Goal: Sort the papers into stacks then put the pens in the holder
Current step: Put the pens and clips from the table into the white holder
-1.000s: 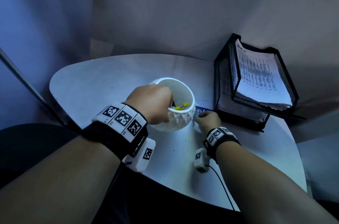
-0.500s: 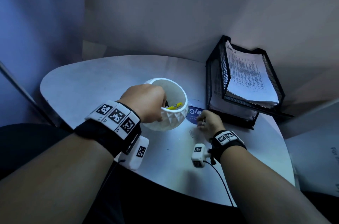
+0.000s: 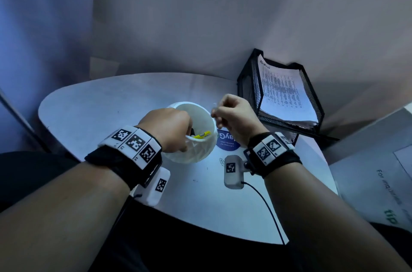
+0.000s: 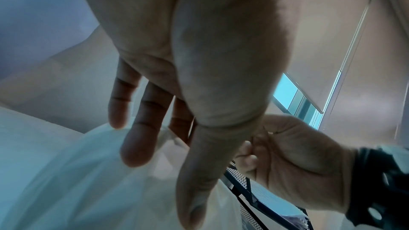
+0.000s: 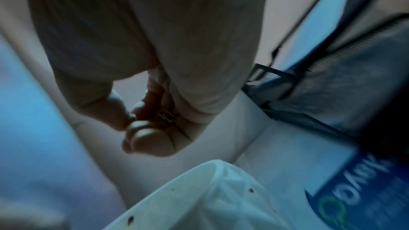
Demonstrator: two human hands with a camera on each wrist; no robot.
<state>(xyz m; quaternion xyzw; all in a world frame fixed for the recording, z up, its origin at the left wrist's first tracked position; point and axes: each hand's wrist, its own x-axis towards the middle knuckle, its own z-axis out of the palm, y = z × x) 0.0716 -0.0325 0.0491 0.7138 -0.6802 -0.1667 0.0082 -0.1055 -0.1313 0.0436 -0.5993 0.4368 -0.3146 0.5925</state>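
A white faceted holder (image 3: 196,153) stands mid-table with a yellow pen (image 3: 201,134) lying inside. My left hand (image 3: 186,138) grips its near-left rim, fingers over the edge and thumb down the outer wall (image 4: 66,181). Just above the holder's right rim, my right hand (image 3: 217,113) is raised and pinches a small metal paper clip (image 5: 165,116) between thumb and curled fingers. Printed papers (image 3: 283,91) lie stacked in the black mesh tray (image 3: 245,84) at the back right.
A round blue sticker (image 3: 227,141) is on the table (image 3: 89,104) right of the holder. Another paper clip (image 3: 221,161) lies near it. A grey printed package (image 3: 379,182) sits off the table's right edge. Walls close in behind.
My right hand rose from the table beside the holder to above its right rim, carrying the paper clip. My left hand kept its hold on the rim.
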